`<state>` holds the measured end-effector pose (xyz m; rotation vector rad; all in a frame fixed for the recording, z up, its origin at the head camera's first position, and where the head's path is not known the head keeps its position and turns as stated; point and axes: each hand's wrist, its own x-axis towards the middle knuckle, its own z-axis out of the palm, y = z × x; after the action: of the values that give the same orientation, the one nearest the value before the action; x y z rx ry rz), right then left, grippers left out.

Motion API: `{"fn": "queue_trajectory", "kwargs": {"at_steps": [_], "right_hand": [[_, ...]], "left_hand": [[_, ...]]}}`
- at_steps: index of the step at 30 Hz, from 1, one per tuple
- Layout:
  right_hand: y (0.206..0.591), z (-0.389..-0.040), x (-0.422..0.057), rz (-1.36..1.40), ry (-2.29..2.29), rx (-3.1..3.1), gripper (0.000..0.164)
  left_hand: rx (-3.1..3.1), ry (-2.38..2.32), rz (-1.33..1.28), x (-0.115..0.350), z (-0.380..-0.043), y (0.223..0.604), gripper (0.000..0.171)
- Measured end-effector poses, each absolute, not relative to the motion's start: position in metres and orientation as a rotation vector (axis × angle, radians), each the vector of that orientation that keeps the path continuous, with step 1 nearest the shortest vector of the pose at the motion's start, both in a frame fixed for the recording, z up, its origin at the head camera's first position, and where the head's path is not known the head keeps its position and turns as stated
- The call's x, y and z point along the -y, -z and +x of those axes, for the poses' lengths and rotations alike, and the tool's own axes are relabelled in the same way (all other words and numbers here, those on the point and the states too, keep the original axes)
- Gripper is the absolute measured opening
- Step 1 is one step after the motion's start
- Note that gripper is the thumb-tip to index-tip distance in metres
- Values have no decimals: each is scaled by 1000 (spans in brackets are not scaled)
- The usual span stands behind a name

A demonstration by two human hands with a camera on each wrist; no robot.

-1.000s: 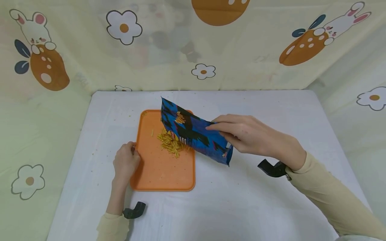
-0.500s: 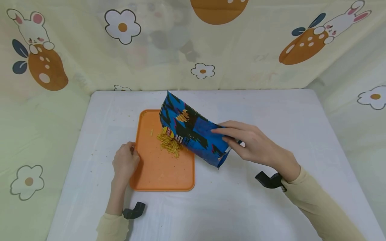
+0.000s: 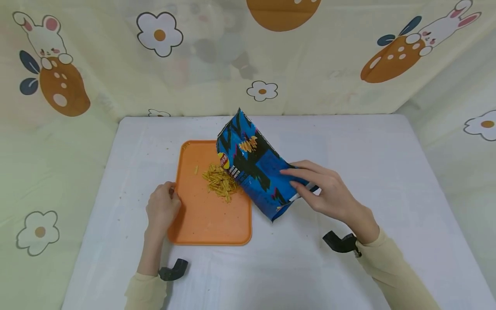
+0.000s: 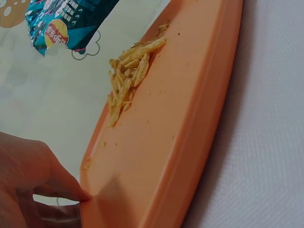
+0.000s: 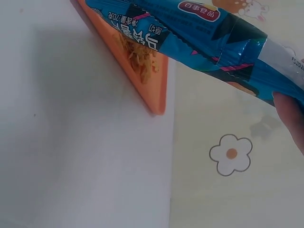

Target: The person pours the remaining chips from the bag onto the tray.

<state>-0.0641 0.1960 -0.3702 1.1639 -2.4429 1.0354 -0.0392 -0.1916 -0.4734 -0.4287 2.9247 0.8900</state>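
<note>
A blue snack bag (image 3: 257,168) with dark patches is tilted over the right part of an orange tray (image 3: 209,224). My right hand (image 3: 329,187) grips the bag's lower right end between thumb and fingers. On the tray, just left of the bag, lies a heap of thin yellow potato sticks (image 3: 218,181). My left hand (image 3: 162,209) pinches the tray's left edge; in the left wrist view its fingertips meet the rim. The bag's far end hangs above the tray in the left wrist view, and its opening cannot be made out.
The tray stands on a table with a white cover (image 3: 310,267). Small crumbs are scattered on the cover left of the tray. Behind the table hangs a pale curtain (image 3: 217,60) printed with rabbits and flowers.
My right hand has moved slightly right and toward me, swinging the bag steeper, with its far end up and to the right. More of the potato sticks show. My left hand stays put.
</note>
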Motion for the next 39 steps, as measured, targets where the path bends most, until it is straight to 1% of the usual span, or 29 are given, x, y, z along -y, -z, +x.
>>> {"fn": "queue_trajectory", "kwargs": {"at_steps": [8,15,28,39], "right_hand": [[377,-53,-211,1038,-1078,2405,49],[385,-42,-231,914,-1114,2384,48],[391,-20,-274,649,-1000,2501,57],[390,-8,-306,479,-854,2593,54]], "left_hand": [[-2923,-890,-418,194,-40,476,32],[-2919,-896,-423,193,-41,476,32],[-2901,-889,-432,194,-42,475,33],[-2896,-873,-426,194,-41,474,34]]}}
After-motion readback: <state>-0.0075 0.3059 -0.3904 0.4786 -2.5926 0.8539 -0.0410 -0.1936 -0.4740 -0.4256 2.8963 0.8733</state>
